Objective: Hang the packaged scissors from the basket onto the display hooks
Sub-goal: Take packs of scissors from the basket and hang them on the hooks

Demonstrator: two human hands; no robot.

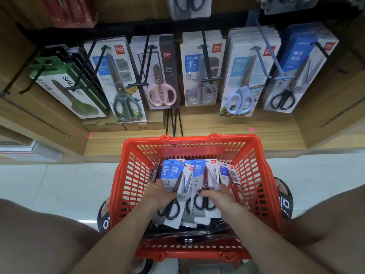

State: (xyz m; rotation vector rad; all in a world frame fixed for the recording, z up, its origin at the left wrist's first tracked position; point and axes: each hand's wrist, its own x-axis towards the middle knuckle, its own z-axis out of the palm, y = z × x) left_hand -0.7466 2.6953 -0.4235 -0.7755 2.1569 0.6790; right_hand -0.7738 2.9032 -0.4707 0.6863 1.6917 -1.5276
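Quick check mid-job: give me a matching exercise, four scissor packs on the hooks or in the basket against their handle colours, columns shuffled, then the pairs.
Column 1
1. Pack second from left on the hooks
2. Pack third from left on the hooks
3. Pack second from right on the hooks
4. Pack under the right hand in the red basket, namely

Column 2
A. Black handles
B. Pink handles
C. Dark green handles
D. Light blue handles

Pairs: 1-C, 2-B, 3-D, 4-A
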